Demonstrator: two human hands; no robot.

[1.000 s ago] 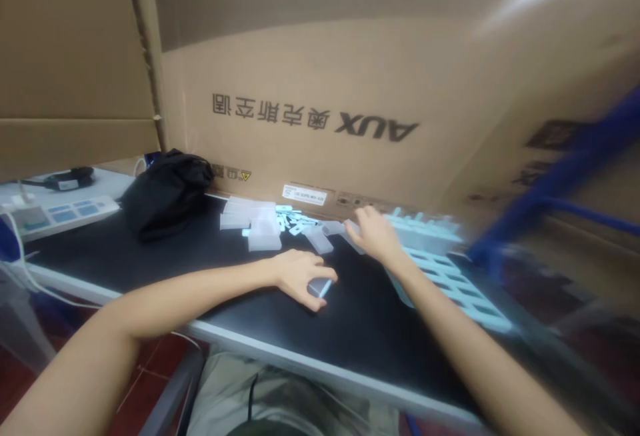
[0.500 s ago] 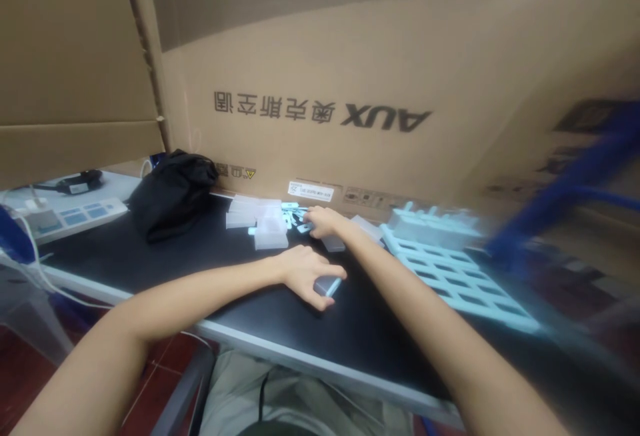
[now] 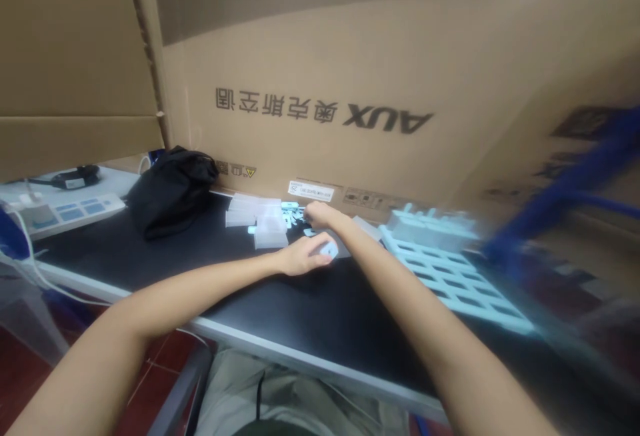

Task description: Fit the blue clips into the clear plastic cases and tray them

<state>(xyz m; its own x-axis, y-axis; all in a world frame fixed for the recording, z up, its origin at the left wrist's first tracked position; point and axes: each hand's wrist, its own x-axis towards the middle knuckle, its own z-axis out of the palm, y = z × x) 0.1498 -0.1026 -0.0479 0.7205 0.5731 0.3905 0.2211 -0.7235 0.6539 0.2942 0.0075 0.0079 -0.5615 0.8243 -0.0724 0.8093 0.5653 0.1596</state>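
Observation:
My left hand [image 3: 301, 256] is wrapped round a small translucent box with a light-blue end [image 3: 329, 249], held just above the black table mat. Beyond it, my right hand [image 3: 321, 215] reaches down with curled fingers at a loose heap of small light-blue plastic pieces [image 3: 291, 216]. Its fingertips are partly hidden, so whatever they pinch cannot be made out. To the left of the heap lie several translucent white boxes [image 3: 270, 233]. Another translucent box [image 3: 344, 248] lies under my right wrist.
A light-blue slotted rack [image 3: 460, 283] stands on the right, with upright translucent boxes [image 3: 430, 226] at its back. A black cloth bag [image 3: 173, 193] and a white power strip [image 3: 75, 215] are at left. Behind the table rises a large cardboard box [image 3: 310, 43].
My left hand has moved up and away from the table's front edge, turning the box so its light-blue end faces me. The right hand's fingers have curled in further at the heap.

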